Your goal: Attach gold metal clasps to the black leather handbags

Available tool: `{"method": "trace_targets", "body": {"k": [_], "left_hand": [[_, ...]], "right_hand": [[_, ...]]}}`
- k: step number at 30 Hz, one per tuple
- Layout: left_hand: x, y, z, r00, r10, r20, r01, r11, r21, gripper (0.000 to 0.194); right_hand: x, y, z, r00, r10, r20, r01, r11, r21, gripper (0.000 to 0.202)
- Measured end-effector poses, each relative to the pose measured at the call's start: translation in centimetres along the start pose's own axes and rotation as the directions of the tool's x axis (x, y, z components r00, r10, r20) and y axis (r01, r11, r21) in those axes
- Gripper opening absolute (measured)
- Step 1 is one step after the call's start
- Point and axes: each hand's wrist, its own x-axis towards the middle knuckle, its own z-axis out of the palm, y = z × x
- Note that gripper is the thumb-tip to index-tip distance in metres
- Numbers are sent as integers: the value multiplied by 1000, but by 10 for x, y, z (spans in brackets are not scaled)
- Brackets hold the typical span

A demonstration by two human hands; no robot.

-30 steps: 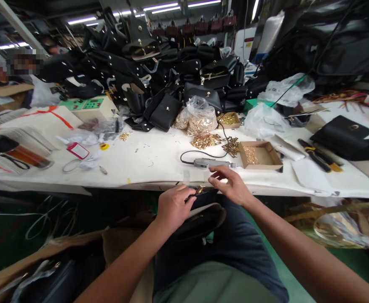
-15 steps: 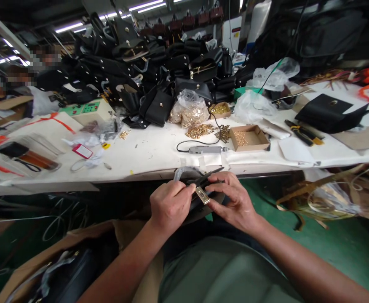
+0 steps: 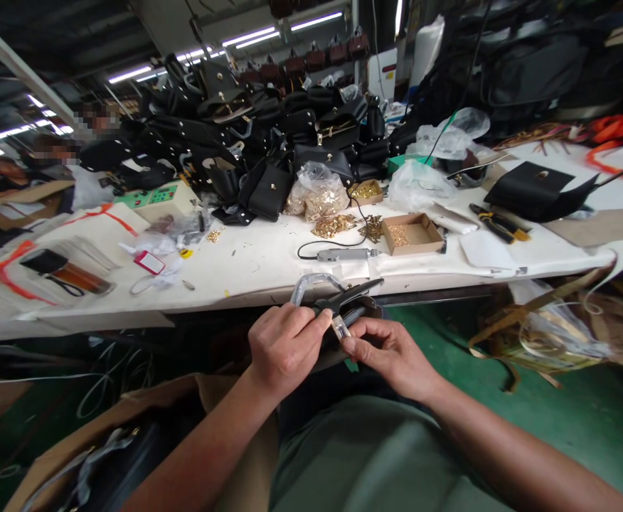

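Note:
My left hand (image 3: 290, 346) is closed on the black bag (image 3: 328, 359) below the table edge, its thumb against the upper end of a gold metal clasp (image 3: 339, 326). The thumb and fingers of my right hand (image 3: 391, 353) pinch the clasp's lower right end. A black flap (image 3: 358, 290) sticks up above the clasp, and a plastic-wrapped handle (image 3: 314, 281) arches at its left. Much of the bag is hidden by my hands. On the white table just beyond lies a grey electric screwdriver (image 3: 346, 254) with a black cord.
The white table (image 3: 258, 264) holds a cardboard tray (image 3: 415, 236) of small parts, gold pieces (image 3: 333, 225), pliers (image 3: 498, 223) and a bottle (image 3: 66, 272). Black bags (image 3: 266, 188) are piled behind. A box (image 3: 226, 434) with a bag stands at my lower left. People sit at far left.
My right fingers have closed in on the clasp's end, where they were spread apart before. The black flap and wrapped handle show more above my hands. The view has shifted slightly.

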Motion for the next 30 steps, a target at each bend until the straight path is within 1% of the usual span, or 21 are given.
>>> {"method": "trace_targets", "body": {"k": [2, 5, 9, 14, 17, 20, 22, 23, 24, 25, 26, 27, 28, 29, 30], "left_hand": [[5, 1, -3, 1000, -1, -18, 1, 1000, -4, 17], [13, 4, -5, 999, 2, -43, -2, 1000, -16, 17], [23, 8, -1, 998, 11, -61, -14, 998, -58, 16], [37, 11, 8, 996, 27, -85, -33, 997, -75, 12], [48, 14, 12, 993, 46, -110, -56, 995, -84, 13], [59, 15, 15, 989, 69, -132, -83, 991, -106, 14], [66, 14, 18, 988, 74, -132, -91, 988, -123, 12], [69, 12, 20, 989, 70, -131, -88, 987, -134, 11], [71, 10, 22, 989, 65, -132, -85, 985, -153, 10], [74, 8, 24, 989, 59, -135, -83, 981, -178, 10], [76, 6, 25, 989, 57, -134, -84, 975, -205, 11], [79, 4, 27, 989, 57, -134, -87, 969, -233, 14], [81, 3, 29, 989, 56, -134, -90, 961, -260, 16], [84, 2, 30, 990, 57, -127, -92, 953, -289, 18], [86, 2, 32, 991, 59, -117, -94, 943, -321, 18]], "right_hand": [[0, -1, 0, 1000, 13, 9, -14, 998, 55, 37], [-2, -3, -4, 1000, 10, 9, -11, 997, 72, 37], [-7, -7, -12, 1000, 15, -2, -14, 996, 85, 37], [-15, -13, -23, 998, -42, -57, 44, 998, 41, 34], [-18, -20, -30, 992, -76, -101, 75, 997, -9, 32], [-19, -24, -36, 987, -91, -129, 95, 995, 19, 34], [-18, -22, -40, 980, -145, -133, 150, 988, 26, 35], [-17, -20, -42, 966, -199, -167, 200, 980, -10, 34], [-16, -17, -45, 935, -273, -227, 260, 962, -85, 32], [-15, -14, -50, 884, -359, -298, 310, 929, -202, 29], [-14, -11, -54, 819, -450, -356, 333, 878, -344, 29], [-14, -10, -60, 754, -532, -385, 325, 812, -485, 33], [-13, -9, -67, 707, -595, -383, 295, 740, -605, 41], [-13, -10, -74, 678, -639, -364, 257, 669, -697, 49], [-12, -13, -82, 659, -667, -348, 220, 613, -759, 56]]}}
